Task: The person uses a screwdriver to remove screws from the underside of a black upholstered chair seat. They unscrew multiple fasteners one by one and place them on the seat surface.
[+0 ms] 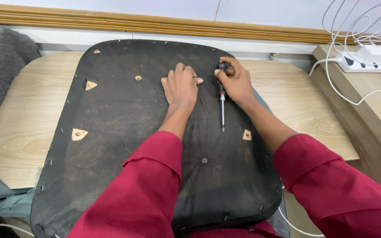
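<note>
Black and red grip: the right hand's fingers (pixel 228 66) are wrapped round the handle of a screwdriver (pixel 222 99), thumb along its side.
Right hand (pixel 237 83): rests on the panel at about 1 o'clock from the panel's middle.
Screwdriver line: the shaft lies nearly flat on the fabric. It points toward 6 o'clock and the tip sits bare on the cloth.
Left fingers (pixel 179 70): loosely curled with the knuckles up. They hold nothing and press down on the fabric, thumb stretched toward the screwdriver.
Left hand (pixel 181 86): at 12 o'clock on the panel, just beside the right hand but not touching it.
Panel (pixel 124 132): a large rounded board covered in black fabric and stapled round the rim. It lies flat on the surface (pixel 18 128).
Cut-outs: triangular wood openings at 9 o'clock (pixel 79 134), 10 o'clock (pixel 90 84) and 4 o'clock (pixel 247 135), and a round hole (pixel 138 78) at 11 o'clock.
Button (pixel 204 160): a small dark fastener at 6 o'clock.
Step in hand, as I judge it: the tool is gripped but idle, since its tip meets no fastener. The 4 o'clock cut-out is the nearest.
Next move calls for: raising the shaft upright and seating the tip squarely, while the left hand steadies the panel.
Around: a white power strip (pixel 367 61) with cables at 2 o'clock, and grey fleece (pixel 1 66) at 10 o'clock.
</note>
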